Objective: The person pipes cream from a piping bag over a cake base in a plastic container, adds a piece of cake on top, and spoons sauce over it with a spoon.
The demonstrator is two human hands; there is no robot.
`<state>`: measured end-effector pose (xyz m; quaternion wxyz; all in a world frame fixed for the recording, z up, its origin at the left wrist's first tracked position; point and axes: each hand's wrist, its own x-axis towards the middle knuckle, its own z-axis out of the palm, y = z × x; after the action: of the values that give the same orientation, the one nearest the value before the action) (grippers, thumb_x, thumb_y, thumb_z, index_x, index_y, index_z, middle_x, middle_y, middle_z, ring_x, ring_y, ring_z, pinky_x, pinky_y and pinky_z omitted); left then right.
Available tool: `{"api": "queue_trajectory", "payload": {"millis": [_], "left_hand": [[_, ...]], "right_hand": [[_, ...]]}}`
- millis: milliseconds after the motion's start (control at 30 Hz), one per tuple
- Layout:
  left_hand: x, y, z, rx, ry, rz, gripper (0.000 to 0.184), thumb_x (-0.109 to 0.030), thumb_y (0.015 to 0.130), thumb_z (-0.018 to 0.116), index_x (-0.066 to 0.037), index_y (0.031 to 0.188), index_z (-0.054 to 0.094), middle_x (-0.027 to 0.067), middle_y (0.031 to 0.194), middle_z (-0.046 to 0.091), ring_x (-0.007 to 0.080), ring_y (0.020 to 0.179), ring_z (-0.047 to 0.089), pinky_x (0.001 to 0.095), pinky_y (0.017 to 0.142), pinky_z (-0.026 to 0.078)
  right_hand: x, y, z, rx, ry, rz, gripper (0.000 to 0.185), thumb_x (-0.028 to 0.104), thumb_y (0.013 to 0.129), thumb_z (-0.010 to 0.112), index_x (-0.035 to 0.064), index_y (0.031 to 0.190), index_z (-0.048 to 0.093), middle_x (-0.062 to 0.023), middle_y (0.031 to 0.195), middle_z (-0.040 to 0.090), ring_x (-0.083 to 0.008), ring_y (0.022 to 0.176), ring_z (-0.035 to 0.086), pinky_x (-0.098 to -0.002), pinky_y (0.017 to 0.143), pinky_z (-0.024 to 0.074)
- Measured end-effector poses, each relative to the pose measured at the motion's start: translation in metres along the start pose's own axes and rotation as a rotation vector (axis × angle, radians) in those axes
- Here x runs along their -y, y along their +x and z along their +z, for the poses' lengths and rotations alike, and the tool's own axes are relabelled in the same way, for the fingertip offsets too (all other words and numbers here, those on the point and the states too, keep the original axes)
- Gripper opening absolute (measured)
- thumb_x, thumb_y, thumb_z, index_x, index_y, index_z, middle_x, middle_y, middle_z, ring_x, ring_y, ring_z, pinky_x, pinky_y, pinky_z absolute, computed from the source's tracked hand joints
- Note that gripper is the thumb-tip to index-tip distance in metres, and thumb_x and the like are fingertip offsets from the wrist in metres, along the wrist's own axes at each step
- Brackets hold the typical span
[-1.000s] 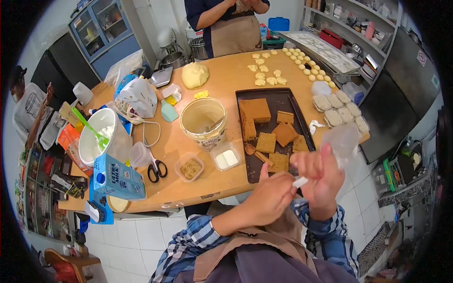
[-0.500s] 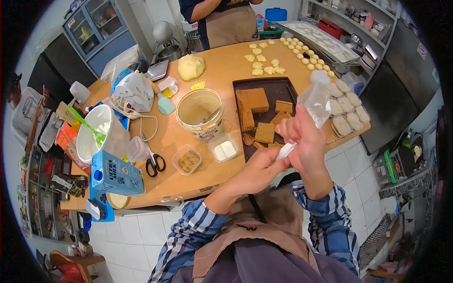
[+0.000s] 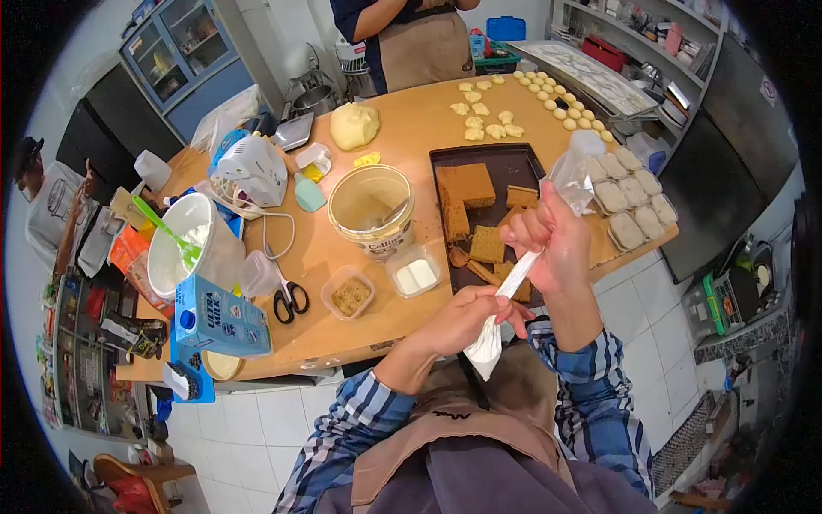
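A clear piping bag (image 3: 485, 349) with white filling stretches between my two hands in front of the apron. My right hand (image 3: 555, 244) is closed around its upper part, and the loose plastic end sticks out above the fist. Lower down, my left hand (image 3: 445, 324) pinches the bag between thumb and fingers, with the filled tip pointing down below it. Just beyond my hands lies a dark baking tray (image 3: 505, 154) holding brown sponge cake pieces (image 3: 465, 182). A small tub with white blocks (image 3: 416, 276) and a tub of brown crumbs (image 3: 349, 294) stand near my left hand.
Left of the tray stands a large open bucket (image 3: 372, 214). Scissors (image 3: 291, 302), a milk carton (image 3: 221, 319), a white mixing bowl (image 3: 193, 244) and a hand mixer (image 3: 250, 174) crowd the left side. Filled cups (image 3: 632, 197) sit right. Another person (image 3: 424, 47) stands across the table.
My left hand has moved down and apart from my right hand along the piping bag. The bag's white filled tip now shows below my left hand. The view has shifted slightly.
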<state>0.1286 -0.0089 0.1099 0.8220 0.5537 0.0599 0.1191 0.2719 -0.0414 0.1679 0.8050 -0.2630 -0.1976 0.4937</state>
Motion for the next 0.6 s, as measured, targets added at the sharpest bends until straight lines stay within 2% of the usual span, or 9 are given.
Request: {"api": "queue_trajectory", "payload": {"millis": [33, 133, 233, 333, 533, 600], "left_hand": [[0.002, -0.002, -0.001, 0.013, -0.018, -0.006, 0.029, -0.021, 0.091, 0.039, -0.007, 0.067, 0.043, 0.0174, 0.081, 0.064, 0.0286, 0.109, 0.052, 0.0406, 0.097, 0.034], [0.006, -0.006, -0.001, 0.024, 0.021, -0.008, 0.03, -0.023, 0.093, 0.038, -0.007, 0.067, 0.044, 0.0185, 0.084, 0.065, 0.0289, 0.112, 0.051, 0.0407, 0.097, 0.034], [0.011, -0.011, 0.001, 0.004, -0.005, 0.004, 0.029, -0.019, 0.093, 0.036, -0.005, 0.069, 0.045, 0.0158, 0.085, 0.065, 0.0234, 0.103, 0.054, 0.0335, 0.093, 0.038], [0.008, -0.013, 0.0, 0.028, 0.02, -0.062, 0.031, -0.022, 0.094, 0.037, -0.005, 0.072, 0.05, 0.0187, 0.091, 0.065, 0.0286, 0.116, 0.048, 0.0406, 0.097, 0.035], [0.001, -0.012, -0.001, 0.017, -0.255, -0.2, 0.037, -0.028, 0.096, 0.036, 0.0, 0.085, 0.058, 0.0206, 0.102, 0.061, 0.0314, 0.112, 0.051, 0.0396, 0.094, 0.038], [0.01, -0.007, -0.002, 0.081, -0.289, -0.136, 0.039, -0.03, 0.096, 0.035, 0.0, 0.085, 0.057, 0.019, 0.1, 0.061, 0.0321, 0.109, 0.052, 0.0403, 0.094, 0.038]], "right_hand": [[0.0, 0.0, -0.001, -0.009, 0.011, 0.016, 0.049, 0.028, 0.094, 0.046, 0.0161, 0.051, 0.026, 0.003, 0.043, 0.017, -0.0115, 0.042, 0.02, -0.0311, 0.054, 0.0307], [0.0, 0.001, -0.004, -0.025, 0.02, 0.018, 0.049, 0.028, 0.094, 0.045, 0.0161, 0.051, 0.025, 0.0026, 0.043, 0.018, -0.0117, 0.042, 0.02, -0.031, 0.055, 0.0307], [0.001, 0.002, -0.008, -0.013, 0.044, 0.032, 0.049, 0.028, 0.095, 0.044, 0.0163, 0.051, 0.025, 0.0025, 0.043, 0.018, -0.012, 0.043, 0.021, -0.0312, 0.055, 0.031], [0.0, 0.005, -0.01, -0.033, 0.042, 0.031, 0.049, 0.028, 0.095, 0.043, 0.0167, 0.05, 0.025, 0.0025, 0.043, 0.018, -0.0122, 0.043, 0.021, -0.0312, 0.055, 0.031], [0.002, 0.003, -0.016, -0.055, 0.036, 0.007, 0.049, 0.028, 0.095, 0.042, 0.0169, 0.05, 0.025, 0.0026, 0.043, 0.018, -0.0122, 0.043, 0.022, -0.0312, 0.056, 0.0315], [0.004, 0.001, -0.02, -0.014, 0.044, 0.01, 0.049, 0.029, 0.095, 0.041, 0.0169, 0.05, 0.025, 0.0025, 0.043, 0.018, -0.0122, 0.042, 0.022, -0.0312, 0.056, 0.0317]]}}
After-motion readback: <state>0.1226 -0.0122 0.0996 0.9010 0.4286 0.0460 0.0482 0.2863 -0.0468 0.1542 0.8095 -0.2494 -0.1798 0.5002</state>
